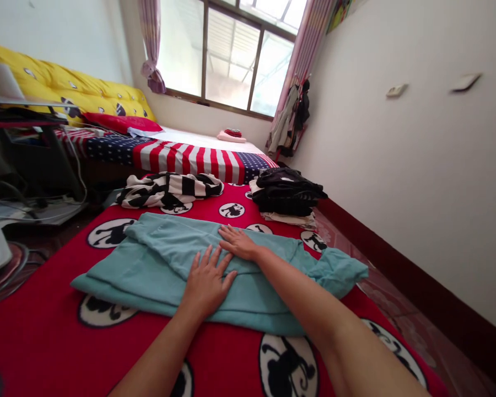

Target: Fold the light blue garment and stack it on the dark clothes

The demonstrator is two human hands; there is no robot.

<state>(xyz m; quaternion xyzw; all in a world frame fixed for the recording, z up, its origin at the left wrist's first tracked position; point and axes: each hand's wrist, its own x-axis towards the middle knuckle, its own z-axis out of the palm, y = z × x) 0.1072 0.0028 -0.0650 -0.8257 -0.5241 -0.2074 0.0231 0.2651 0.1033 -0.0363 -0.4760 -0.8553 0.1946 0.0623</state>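
Note:
A teal garment (157,259) lies spread across a red blanket (45,336) printed with black-and-white round figures. My left hand (206,281) rests flat on the middle of the garment, fingers spread. My right hand (240,241) lies flat just beyond it, palm down on a folded-over part of the cloth, fingers pointing left. Neither hand grips anything. One sleeve or end of the garment (341,270) trails off to the right.
A black-and-white striped garment (169,190) lies crumpled behind the teal one. A stack of dark folded clothes (287,196) sits at the back right. Beyond is a bed with a stars-and-stripes cover (182,154). A wall runs along the right; a desk with cables (28,165) stands left.

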